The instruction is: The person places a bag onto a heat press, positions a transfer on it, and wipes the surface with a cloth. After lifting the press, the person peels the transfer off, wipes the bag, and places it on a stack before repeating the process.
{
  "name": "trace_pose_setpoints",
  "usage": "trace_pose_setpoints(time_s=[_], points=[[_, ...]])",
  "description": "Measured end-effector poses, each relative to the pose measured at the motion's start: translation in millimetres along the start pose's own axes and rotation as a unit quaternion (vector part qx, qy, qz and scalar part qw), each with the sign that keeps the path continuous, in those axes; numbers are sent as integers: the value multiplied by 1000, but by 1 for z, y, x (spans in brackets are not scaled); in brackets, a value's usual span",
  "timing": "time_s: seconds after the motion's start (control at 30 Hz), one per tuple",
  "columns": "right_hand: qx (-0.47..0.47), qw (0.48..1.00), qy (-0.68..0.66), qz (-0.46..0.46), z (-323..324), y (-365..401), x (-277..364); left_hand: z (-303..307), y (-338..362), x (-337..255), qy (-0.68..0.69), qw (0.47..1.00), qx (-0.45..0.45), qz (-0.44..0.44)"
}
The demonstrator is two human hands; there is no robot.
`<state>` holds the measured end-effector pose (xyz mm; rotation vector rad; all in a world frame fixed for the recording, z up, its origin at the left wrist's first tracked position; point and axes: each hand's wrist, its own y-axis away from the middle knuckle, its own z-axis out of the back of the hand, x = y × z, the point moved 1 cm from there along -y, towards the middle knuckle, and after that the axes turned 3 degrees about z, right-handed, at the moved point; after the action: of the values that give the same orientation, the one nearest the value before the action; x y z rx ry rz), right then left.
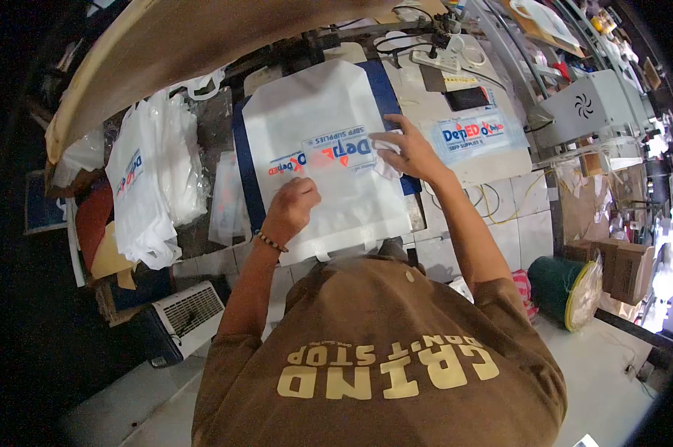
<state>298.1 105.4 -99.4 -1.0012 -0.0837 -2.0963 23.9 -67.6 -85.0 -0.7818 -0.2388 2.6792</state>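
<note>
A white cloth-like bag (329,97) lies flat before me over a dark blue board (387,97). Its blue and red "DepED" print (329,151) reads upside down from here. My left hand (295,201), a beaded bracelet at its wrist, rests on the bag just below the print's left end. Its fingers are curled closed, and anything inside them is hidden. At the right end of the print, my right hand (411,149) grips a crumpled white cloth (386,162) against the bag, with the index finger stretched away from it.
Several white printed bags (139,179) are piled at left. A clear printed sheet (471,136), a phone (467,98) and a power strip (437,58) lie at right. A grey metal box (582,108) stands beyond. A green bucket (560,290) and a white appliance (187,316) are on the floor.
</note>
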Motion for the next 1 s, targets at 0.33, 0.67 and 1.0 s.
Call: trace_pose_setpoints(time_s=[0.33, 0.67, 1.0], points=[[4, 999, 44, 6, -1, -1, 0, 2, 24, 2, -16, 1000, 14, -12], [19, 999, 32, -20, -3, -1, 0, 15, 36, 1, -8, 999, 30, -12], [9, 998, 58, 4, -1, 0, 3, 34, 15, -26, 217, 956, -119, 159]])
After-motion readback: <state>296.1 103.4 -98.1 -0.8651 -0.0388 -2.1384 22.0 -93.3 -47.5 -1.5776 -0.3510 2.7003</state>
